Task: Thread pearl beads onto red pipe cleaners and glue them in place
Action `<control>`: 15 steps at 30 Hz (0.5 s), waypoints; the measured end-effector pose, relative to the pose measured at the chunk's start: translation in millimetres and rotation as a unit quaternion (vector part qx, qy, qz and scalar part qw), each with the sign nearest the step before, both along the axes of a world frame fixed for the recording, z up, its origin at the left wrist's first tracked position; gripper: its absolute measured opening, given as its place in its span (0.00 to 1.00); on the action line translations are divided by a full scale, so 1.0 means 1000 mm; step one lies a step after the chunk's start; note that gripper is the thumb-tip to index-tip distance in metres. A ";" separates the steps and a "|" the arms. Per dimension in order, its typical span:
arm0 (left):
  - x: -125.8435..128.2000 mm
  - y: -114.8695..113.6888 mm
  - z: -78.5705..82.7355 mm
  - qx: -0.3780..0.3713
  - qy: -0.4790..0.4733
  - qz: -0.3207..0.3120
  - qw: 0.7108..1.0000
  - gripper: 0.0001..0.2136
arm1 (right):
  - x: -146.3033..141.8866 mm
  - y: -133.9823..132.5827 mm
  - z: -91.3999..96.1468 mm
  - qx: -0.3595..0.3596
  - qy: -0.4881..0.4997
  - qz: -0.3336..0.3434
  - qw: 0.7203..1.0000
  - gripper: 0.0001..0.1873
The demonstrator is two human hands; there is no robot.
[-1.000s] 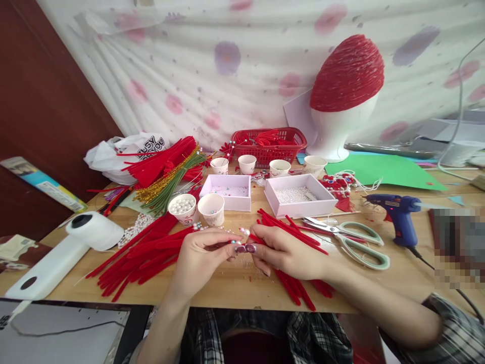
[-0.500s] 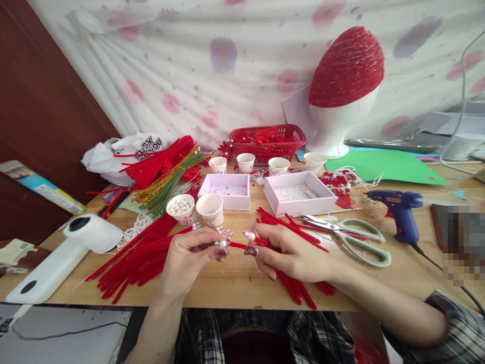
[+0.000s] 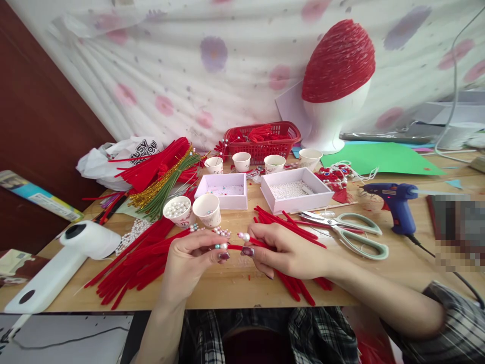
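Note:
Above the front of the table, my left hand (image 3: 189,258) pinches a white pearl bead (image 3: 224,246) and a teal one between thumb and forefinger. A short stretch of red pipe cleaner (image 3: 235,247) runs from these beads to my right hand (image 3: 284,253), whose thumb and fingers are closed on it. A white and pink bead tip (image 3: 245,236) pokes out above my right forefinger. Small pink beads lie just behind my left fingertips. Loose red pipe cleaners (image 3: 129,270) spread left of my left hand, and more show under my right hand.
Paper cups of beads (image 3: 178,211) and two shallow lilac boxes (image 3: 295,203) stand behind my hands. Scissors (image 3: 359,237) and a blue glue gun (image 3: 397,202) lie right. A white handheld appliance (image 3: 49,273) lies left. A red basket (image 3: 265,144) and a white head form (image 3: 326,121) stand behind.
The whole view has shifted slightly, so the background sits a little further left. Both hands keep nearly the same pose and the same hold.

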State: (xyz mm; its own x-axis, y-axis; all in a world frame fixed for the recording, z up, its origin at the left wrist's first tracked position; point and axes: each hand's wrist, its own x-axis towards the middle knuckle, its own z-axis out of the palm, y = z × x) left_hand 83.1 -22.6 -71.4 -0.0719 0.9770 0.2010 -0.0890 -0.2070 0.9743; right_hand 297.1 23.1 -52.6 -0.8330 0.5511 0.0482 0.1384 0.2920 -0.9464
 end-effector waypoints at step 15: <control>0.010 -0.001 0.001 0.043 0.076 -0.041 0.995 0.08 | -0.001 -0.001 0.001 0.011 -0.015 0.010 1.000 0.08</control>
State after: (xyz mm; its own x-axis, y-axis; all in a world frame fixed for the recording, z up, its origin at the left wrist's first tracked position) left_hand 93.6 -23.3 -70.3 0.0442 0.9570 0.2867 0.0383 -0.2884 0.9568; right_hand 296.5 22.4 -51.4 -0.8449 0.5338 0.0347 0.1613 0.3161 -0.9349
